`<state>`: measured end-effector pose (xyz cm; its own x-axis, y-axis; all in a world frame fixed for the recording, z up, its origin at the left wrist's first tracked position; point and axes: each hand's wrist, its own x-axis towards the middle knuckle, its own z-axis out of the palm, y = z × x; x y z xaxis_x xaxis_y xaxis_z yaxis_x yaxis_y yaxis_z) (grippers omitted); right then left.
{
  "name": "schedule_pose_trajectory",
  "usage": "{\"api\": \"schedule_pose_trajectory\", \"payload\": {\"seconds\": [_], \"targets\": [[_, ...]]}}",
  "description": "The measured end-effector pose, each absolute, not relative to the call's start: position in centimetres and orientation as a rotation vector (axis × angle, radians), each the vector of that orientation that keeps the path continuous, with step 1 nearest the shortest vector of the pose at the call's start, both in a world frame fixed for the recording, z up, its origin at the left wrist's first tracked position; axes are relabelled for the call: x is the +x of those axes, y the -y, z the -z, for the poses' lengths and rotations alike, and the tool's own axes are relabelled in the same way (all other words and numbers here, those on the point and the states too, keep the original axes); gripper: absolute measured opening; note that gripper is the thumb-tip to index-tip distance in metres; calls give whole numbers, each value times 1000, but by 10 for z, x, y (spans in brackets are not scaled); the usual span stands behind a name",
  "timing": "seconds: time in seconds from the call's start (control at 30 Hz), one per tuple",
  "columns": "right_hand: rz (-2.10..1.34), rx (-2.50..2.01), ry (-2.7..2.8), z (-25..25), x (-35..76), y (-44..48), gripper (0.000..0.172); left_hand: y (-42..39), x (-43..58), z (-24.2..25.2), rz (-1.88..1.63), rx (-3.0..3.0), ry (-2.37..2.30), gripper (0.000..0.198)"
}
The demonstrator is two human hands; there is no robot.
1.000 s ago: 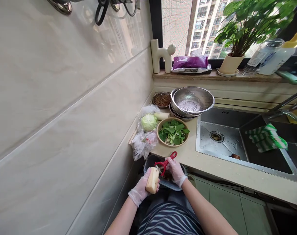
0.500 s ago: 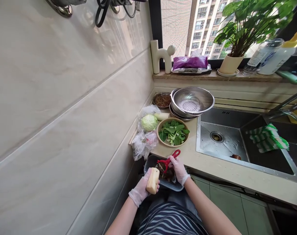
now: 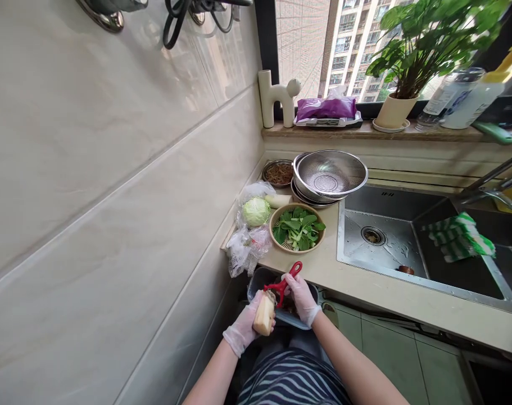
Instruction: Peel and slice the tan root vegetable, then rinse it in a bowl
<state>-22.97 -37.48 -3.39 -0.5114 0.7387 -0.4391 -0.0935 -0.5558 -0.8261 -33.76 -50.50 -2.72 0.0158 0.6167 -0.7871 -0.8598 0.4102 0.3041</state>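
Observation:
My left hand [image 3: 244, 326], in a clear glove, is closed around a pale, peeled root vegetable [image 3: 264, 316], whose exact kind I cannot make out. A red peeler [image 3: 281, 286] is gripped in my gloved right hand [image 3: 300, 298], its handle pointing up and away. The peeler's head sits at the far end of the vegetable and appears to touch it. Below both hands is a dark bin [image 3: 291, 320] holding brown peelings, partly covered by my hands.
Beyond the bin, the counter [image 3: 318, 270] holds a basket of leafy greens [image 3: 298, 229], a cabbage [image 3: 256, 212] in plastic bags and stacked metal colanders [image 3: 329, 174]. A sink [image 3: 393, 225] is at the right; a tiled wall [image 3: 154, 253] closes off the left.
My right hand has moved left and slightly down, bringing the peeler from beside the vegetable onto its far end. My left hand and the vegetable have barely shifted.

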Motion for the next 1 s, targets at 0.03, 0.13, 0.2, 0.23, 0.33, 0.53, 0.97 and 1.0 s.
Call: {"api": "schedule_pose_trajectory", "payload": {"seconds": [0.03, 0.13, 0.2, 0.23, 0.33, 0.53, 0.97, 1.0], "targets": [[-2076, -1142, 1034, 36, -228, 374, 39, 506, -337, 27, -1172, -289, -1026, 57], [-2034, -1168, 1012, 39, -226, 372, 39, 507, -336, 26, -1180, -296, -1026, 59], [-2060, -1148, 1018, 39, -226, 374, 40, 506, -335, 26, -1183, -306, -1048, 58], [-2080, -1135, 1025, 38, -226, 374, 41, 506, -335, 25, -1176, -307, -1063, 58], [-2097, -1129, 1034, 39, -227, 373, 41, 505, -334, 20, -1147, -285, -1091, 59], [-2093, -1115, 1051, 40, -224, 370, 40, 502, -333, 13, -1126, -290, -1176, 57], [-2074, -1128, 1054, 37, -224, 371, 42, 509, -337, 19, -1121, -284, -1036, 57], [-2051, -1153, 1037, 38, -223, 369, 41, 509, -337, 20, -1125, -278, -1021, 57]]}}
